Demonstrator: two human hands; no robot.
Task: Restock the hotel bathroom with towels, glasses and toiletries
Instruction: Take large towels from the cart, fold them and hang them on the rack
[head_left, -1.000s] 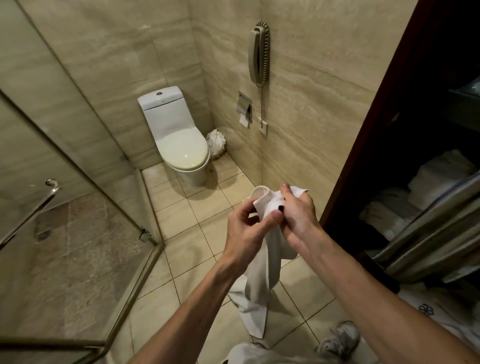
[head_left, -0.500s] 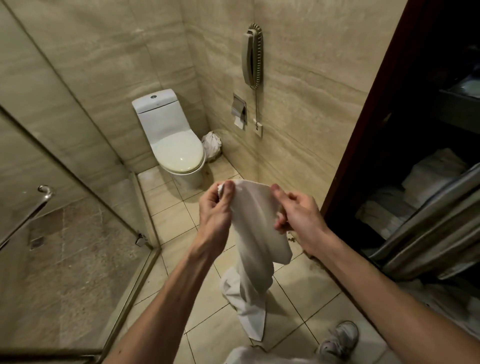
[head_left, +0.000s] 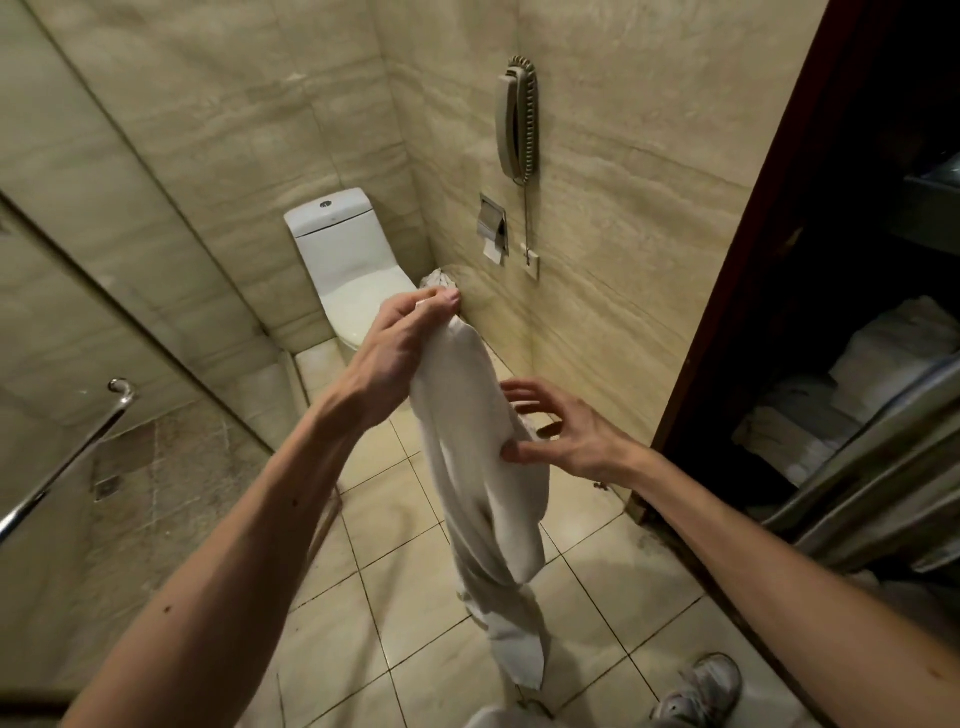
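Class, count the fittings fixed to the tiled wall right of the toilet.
3. The telephone hangs highest; the toilet-paper holder sits lower left of it; a small wall plate is lowest, below the telephone. Others may be out of view.

the left hand (head_left: 400, 348) and right hand (head_left: 561, 436) are seen bare, as are both forearms to the frame edge. two small dark moles are noted on the left forearm (head_left: 249, 545). a pale grey laced trainer (head_left: 698, 688) is worn. pale fabric (head_left: 498, 719) is recorded at the bottom edge, garment not identified.
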